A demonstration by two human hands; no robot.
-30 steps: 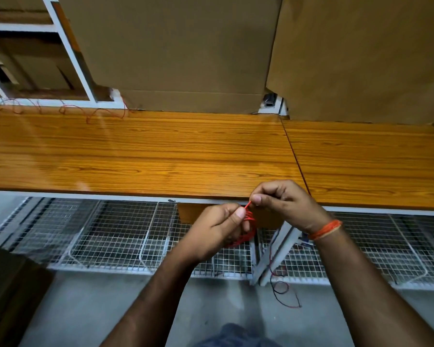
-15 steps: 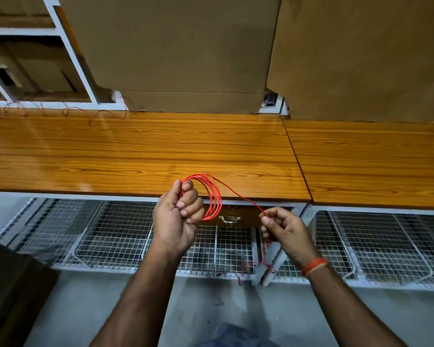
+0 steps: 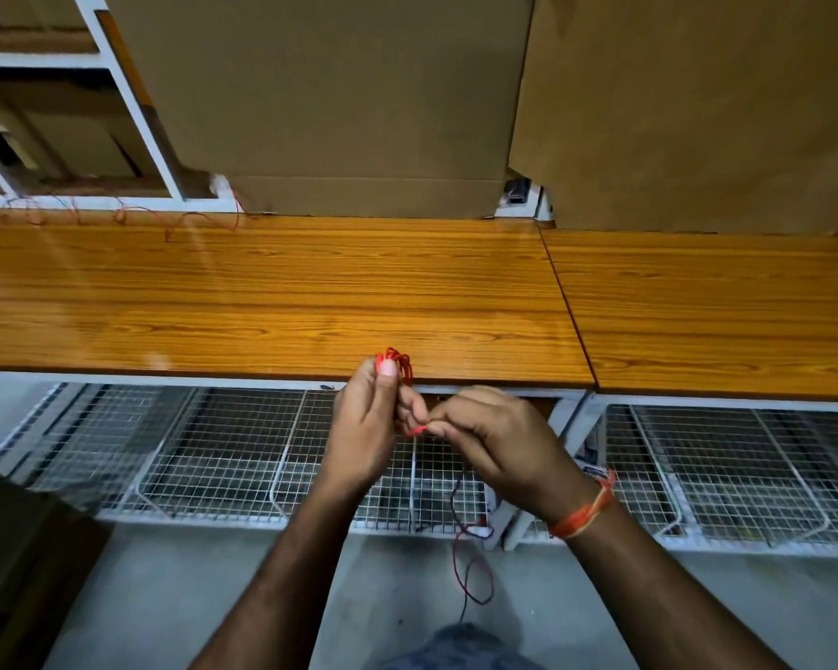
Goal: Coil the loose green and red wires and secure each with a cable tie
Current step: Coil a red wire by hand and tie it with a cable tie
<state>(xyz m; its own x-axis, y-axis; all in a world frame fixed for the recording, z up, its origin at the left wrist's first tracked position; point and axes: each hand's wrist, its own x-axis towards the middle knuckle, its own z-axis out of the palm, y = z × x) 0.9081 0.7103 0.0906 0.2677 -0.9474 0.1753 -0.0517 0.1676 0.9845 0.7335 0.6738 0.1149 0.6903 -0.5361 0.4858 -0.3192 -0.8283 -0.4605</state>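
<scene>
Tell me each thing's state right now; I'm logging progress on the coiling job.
Red coil: bunched loops, gripped in the left hand, no tie visible.
Wire end: pinched by the right hand.
Left hand: holds the coil.
Right hand: pinches the wire end.
Loose wire: uncoiled, lying along the back of the bench.
Hanging wire: dangling below the bench, untied.
</scene>
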